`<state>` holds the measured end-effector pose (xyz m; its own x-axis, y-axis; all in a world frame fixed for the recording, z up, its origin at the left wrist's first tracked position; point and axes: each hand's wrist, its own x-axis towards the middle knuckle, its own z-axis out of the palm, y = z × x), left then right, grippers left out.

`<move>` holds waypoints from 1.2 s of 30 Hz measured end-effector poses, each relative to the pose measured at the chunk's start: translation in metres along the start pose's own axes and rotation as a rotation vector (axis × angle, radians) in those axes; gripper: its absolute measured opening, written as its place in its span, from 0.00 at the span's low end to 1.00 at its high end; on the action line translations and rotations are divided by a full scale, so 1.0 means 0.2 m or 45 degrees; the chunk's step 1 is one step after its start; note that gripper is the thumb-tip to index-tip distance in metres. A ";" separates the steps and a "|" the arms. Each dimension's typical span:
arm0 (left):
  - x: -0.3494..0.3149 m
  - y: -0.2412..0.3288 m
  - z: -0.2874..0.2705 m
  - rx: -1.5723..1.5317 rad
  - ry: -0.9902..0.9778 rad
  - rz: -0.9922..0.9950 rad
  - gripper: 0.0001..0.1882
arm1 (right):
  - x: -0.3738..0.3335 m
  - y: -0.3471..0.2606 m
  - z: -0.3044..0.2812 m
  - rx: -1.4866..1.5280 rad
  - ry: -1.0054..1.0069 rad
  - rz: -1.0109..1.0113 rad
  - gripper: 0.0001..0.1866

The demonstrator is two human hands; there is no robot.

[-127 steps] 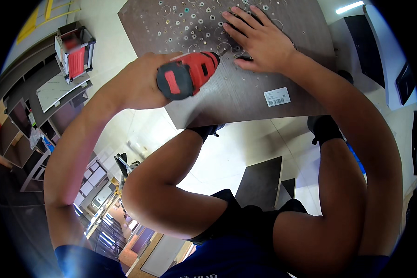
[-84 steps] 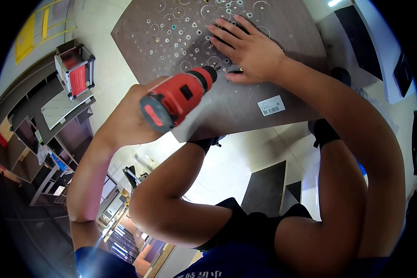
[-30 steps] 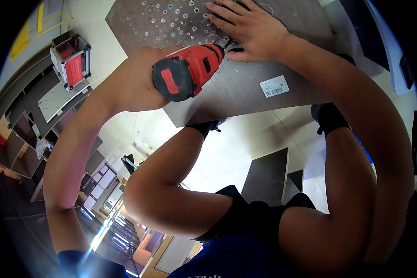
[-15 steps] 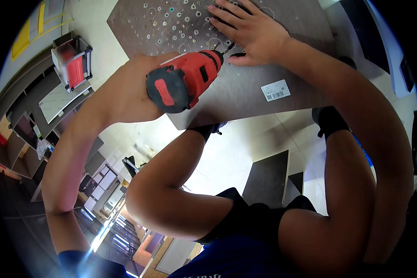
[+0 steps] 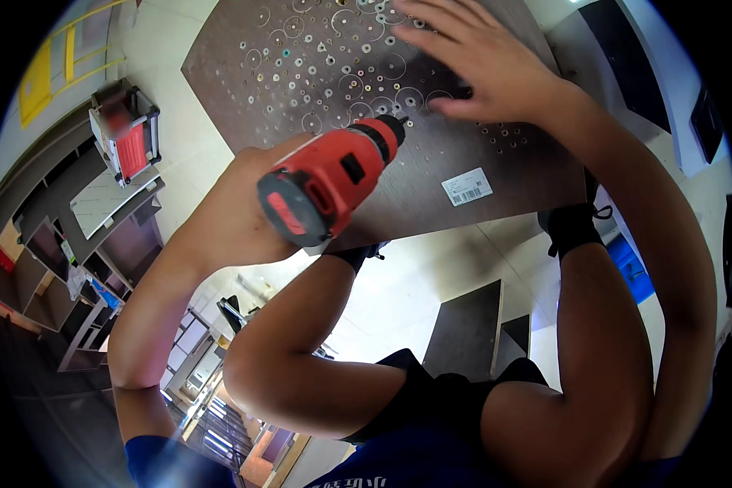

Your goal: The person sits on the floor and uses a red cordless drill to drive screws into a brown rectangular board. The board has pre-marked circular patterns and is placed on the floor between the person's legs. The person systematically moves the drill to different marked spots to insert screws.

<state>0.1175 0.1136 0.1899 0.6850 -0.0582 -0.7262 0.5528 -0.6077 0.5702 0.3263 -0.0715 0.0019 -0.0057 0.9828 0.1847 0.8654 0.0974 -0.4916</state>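
Observation:
My left hand (image 5: 248, 203) is wrapped round the grip of a red and black cordless drill (image 5: 333, 179). The drill's chuck points away over a dark brown board (image 5: 516, 183); whether the bit touches the board I cannot tell. Many small round holes or pale rings dot the board, several with thin circles round them. On the far right side, my right hand (image 5: 500, 73) hovers over the board with fingers spread, holding nothing and casting a shadow. A white printed label (image 5: 468, 187) lies on the board's near part.
My bent legs (image 5: 301, 350) flank the near side, feet close to the board's edge. A dark panel (image 5: 462, 325) lies on the pale floor between them. Shelving and a red-fronted cart (image 5: 130, 146) stand at the left. A blue object (image 5: 629, 268) shows beyond my right leg.
The drill has come back toward me, and its chuck has tilted. My right hand has shifted right and appears lifted off the board. The view has shifted slightly.

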 end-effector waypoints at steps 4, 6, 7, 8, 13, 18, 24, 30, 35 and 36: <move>0.07 -0.02 0.06 -0.030 0.059 0.036 0.21 | -0.13 0.07 0.04 0.008 0.093 -0.002 0.39; 0.08 -0.01 0.06 0.016 0.025 -0.021 0.21 | -0.11 0.07 0.06 -0.018 0.099 -0.025 0.38; 0.09 -0.01 0.05 0.037 0.009 -0.049 0.20 | -0.10 0.07 0.06 -0.032 0.100 -0.038 0.38; 0.09 0.00 0.05 0.057 0.002 -0.059 0.20 | -0.10 0.06 0.05 -0.005 0.095 -0.035 0.37; 0.08 0.00 0.06 0.092 0.038 -0.023 0.18 | -0.12 0.06 0.07 -0.069 0.119 -0.036 0.37; 0.10 0.02 0.11 0.220 0.057 0.030 0.19 | -0.12 0.06 0.07 -0.090 0.096 -0.029 0.36; 0.10 0.02 0.06 0.456 -0.074 -0.016 0.22 | -0.11 0.08 0.08 -0.078 0.133 -0.056 0.35; 0.12 0.04 0.01 0.335 -0.095 -0.050 0.23 | -0.11 0.07 0.11 -0.089 0.174 -0.057 0.32; 0.12 0.00 0.03 0.375 -0.049 0.098 0.22 | -0.11 0.07 0.12 -0.128 0.213 -0.063 0.30; 0.12 0.01 0.04 0.441 -0.074 0.115 0.22 | -0.13 0.07 0.12 -0.122 0.222 -0.069 0.28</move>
<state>0.1318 0.1050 0.1710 0.6899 -0.1629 -0.7054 0.2909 -0.8298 0.4762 0.3267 -0.0912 -0.0303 0.0264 0.9335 0.3576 0.9100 0.1257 -0.3952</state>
